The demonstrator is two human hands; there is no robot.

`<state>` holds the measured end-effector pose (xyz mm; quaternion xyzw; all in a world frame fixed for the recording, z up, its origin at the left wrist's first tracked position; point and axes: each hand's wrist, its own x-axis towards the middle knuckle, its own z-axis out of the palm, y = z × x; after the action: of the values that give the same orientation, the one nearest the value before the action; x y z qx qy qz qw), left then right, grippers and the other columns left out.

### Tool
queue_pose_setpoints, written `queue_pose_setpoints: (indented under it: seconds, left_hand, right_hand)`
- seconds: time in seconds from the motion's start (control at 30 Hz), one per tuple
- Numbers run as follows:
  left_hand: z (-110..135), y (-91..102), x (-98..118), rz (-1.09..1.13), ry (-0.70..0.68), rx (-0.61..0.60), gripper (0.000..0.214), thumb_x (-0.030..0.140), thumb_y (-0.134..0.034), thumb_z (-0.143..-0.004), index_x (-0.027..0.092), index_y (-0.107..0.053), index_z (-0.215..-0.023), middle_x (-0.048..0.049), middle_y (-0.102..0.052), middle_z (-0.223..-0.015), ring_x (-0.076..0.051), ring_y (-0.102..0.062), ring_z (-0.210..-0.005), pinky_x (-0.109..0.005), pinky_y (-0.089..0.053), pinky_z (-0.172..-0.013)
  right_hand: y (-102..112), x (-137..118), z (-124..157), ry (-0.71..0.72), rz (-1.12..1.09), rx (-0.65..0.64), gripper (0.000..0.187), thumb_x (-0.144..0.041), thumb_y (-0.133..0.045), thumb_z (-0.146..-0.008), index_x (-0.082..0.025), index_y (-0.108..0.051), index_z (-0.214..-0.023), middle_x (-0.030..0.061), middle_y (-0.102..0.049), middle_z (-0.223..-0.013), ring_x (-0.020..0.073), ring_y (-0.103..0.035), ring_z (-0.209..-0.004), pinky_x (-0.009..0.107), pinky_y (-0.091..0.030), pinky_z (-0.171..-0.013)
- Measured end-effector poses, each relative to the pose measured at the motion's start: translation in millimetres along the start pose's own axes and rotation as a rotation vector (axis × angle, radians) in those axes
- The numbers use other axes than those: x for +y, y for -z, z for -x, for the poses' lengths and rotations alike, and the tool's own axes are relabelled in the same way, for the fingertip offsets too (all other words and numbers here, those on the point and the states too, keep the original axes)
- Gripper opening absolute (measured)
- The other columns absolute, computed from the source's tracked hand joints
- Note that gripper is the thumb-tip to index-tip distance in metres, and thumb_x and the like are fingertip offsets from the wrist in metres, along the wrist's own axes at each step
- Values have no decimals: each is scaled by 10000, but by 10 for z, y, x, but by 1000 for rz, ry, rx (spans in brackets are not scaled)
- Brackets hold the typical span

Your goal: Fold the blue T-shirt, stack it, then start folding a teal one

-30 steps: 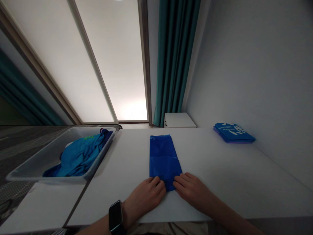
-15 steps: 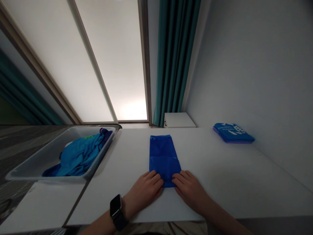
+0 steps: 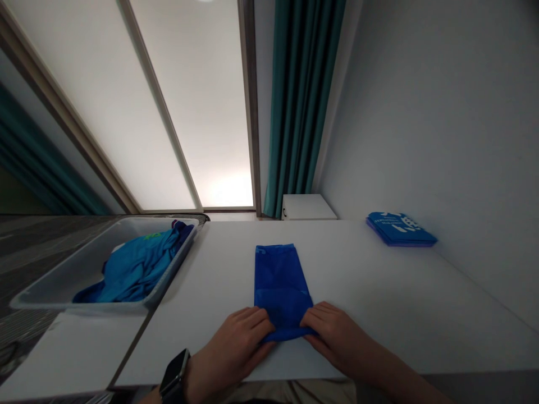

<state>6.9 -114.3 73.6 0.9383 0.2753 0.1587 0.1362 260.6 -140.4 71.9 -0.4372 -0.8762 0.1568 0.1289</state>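
A blue cloth (image 3: 282, 280), thin and slightly shiny, lies on the white table in front of me, folded into a long narrow strip. My left hand (image 3: 248, 334) grips its near left corner, thumb beneath and fingers on top. At the near right corner, my right hand (image 3: 330, 334) pinches the cloth the same way. Between the hands the near edge is lifted a little and bends over. The fingertips are partly hidden under the cloth. A dark smartwatch (image 3: 174, 375) is on my left wrist.
A translucent plastic bin (image 3: 46, 286) at the left holds crumpled blue clothes (image 3: 141, 269). Against the wall at the right lies a stack of folded blue cloths with white print (image 3: 402, 230). Beyond the white table (image 3: 202, 269) stands a small white cabinet (image 3: 309, 206).
The cloth has slid toward me, and its near edge is now raised between my hands. Both hands have moved closer to my body; the left has tightened around its corner.
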Motion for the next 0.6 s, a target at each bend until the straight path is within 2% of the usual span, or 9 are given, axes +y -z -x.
queue_pose_setpoints:
  seconds: [0.17,0.3,0.47,0.6]
  left_hand:
    - [-6,241,53,191,110,-27,81,192,-573,-921,229,-575,-992,-12,-652,-976,-153,-630,-849,-237,-471,-738]
    - [-78,401,-19,303,201,-21,63,256,-574,-930,226,-607,-976,-7,-652,-941,-139,-618,-818,-226,-457,-720]
    - [-274,514,-236,411,307,22,145,335,-572,-918,207,-642,-916,-9,-656,-874,-139,-597,-762,-231,-458,-678]
    - [-474,474,-505,533,424,64,223,399,-565,-901,192,-649,-910,-20,-685,-868,-148,-614,-717,-235,-469,-613]
  right_hand:
    - [252,-70,-21,-62,-86,-83,95,-231,-512,-939,-215,-605,-952,36,-677,-912,196,-605,-846,297,-423,-757]
    - [402,-34,-142,-100,-194,-75,141,-270,-508,-945,-228,-616,-1026,39,-691,-969,188,-626,-871,288,-432,-784]
    - [559,104,-411,-117,-345,-64,157,-297,-506,-940,-224,-630,-1002,22,-695,-943,158,-632,-808,265,-454,-745]
    - [599,294,-693,-166,-473,-58,198,-345,-503,-931,-216,-637,-1002,35,-698,-991,171,-649,-845,274,-499,-737]
